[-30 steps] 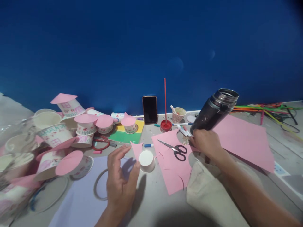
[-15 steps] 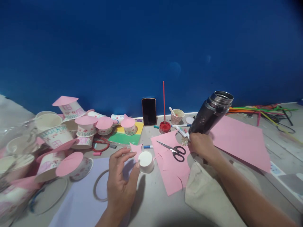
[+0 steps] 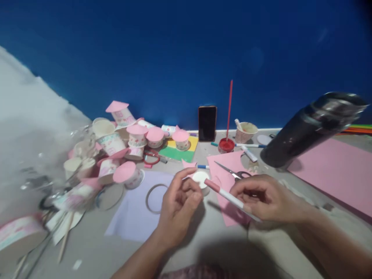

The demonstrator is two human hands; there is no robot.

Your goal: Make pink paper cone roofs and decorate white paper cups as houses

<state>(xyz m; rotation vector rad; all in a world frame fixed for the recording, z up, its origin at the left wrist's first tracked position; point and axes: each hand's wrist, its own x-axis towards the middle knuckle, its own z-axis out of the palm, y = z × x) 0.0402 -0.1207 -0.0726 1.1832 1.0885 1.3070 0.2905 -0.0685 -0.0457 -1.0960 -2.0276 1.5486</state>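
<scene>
A white marker with a reddish-pink cap is held in my right hand, its capped end pointing up and left. My left hand has loosely curled fingers that stay apart, with nothing in them. Just beyond it a small white paper cup sits upside down, partly hidden by my left fingers and the marker cap. Behind my right hand, black-handled scissors lie on a cut pink paper sheet.
Decorated paper cups with pink tops crowd the left side. Lilac paper carries a tape roll. A phone leans on the blue wall. A dark flask stands at right beside pink paper.
My right hand has come away from beside the flask toward the middle, now with a marker in it. The left fingers have curled in more. The view has shifted left.
</scene>
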